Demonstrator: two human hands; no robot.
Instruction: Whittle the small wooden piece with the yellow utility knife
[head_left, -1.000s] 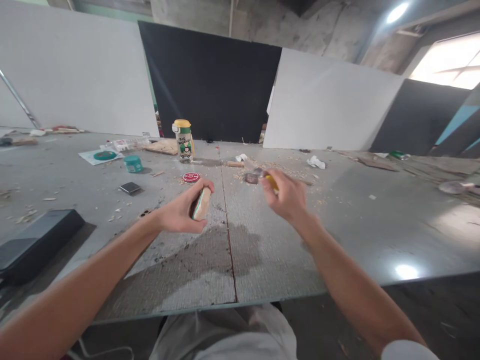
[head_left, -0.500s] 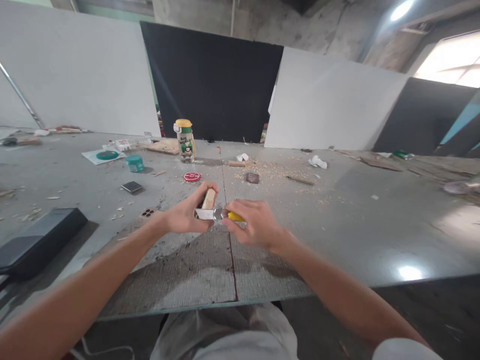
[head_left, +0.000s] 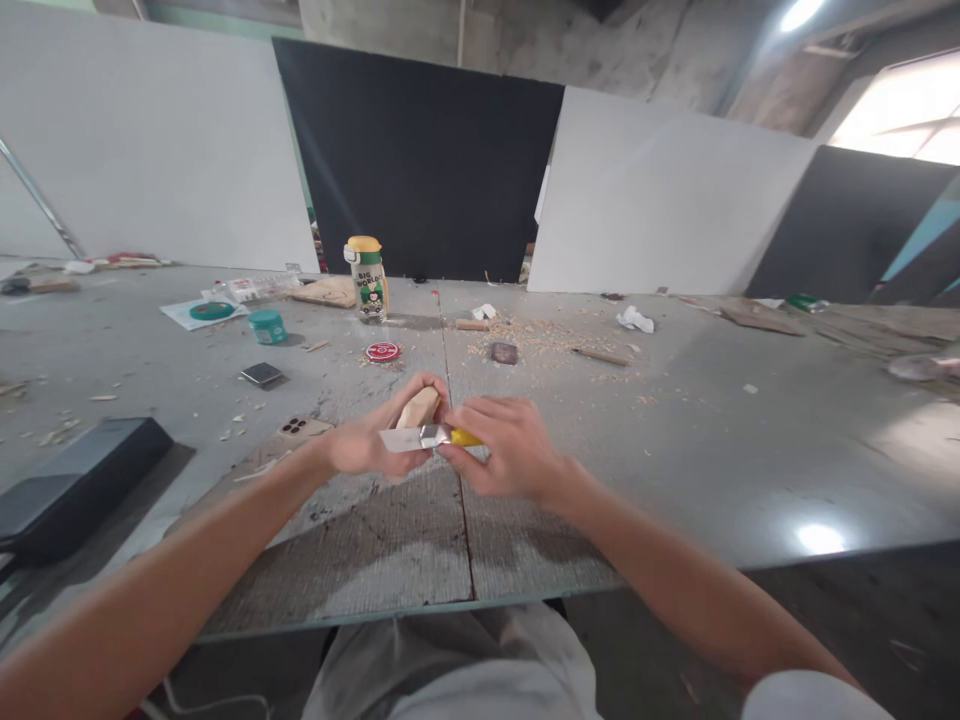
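My left hand (head_left: 367, 440) is closed round a small pale wooden block (head_left: 418, 408), held above the grey table (head_left: 712, 450) near its centre seam. My right hand (head_left: 506, 450) grips a knife with a yellow handle (head_left: 463, 437). Its silver blade (head_left: 401, 439) points left and lies across the front of the block, over my left fingers. The two hands touch each other at the block.
A bottle with a yellow lid (head_left: 367, 280), a teal jar (head_left: 267, 326), a red round tin (head_left: 382, 351), a phone (head_left: 261, 374) and wood shavings (head_left: 540, 340) lie farther back. A dark flat case (head_left: 67, 490) sits at the left. White and black boards stand behind.
A second ago my right hand was raised farther back with the knife. It came down to the block, and the blade has since slid slightly left across the wood.
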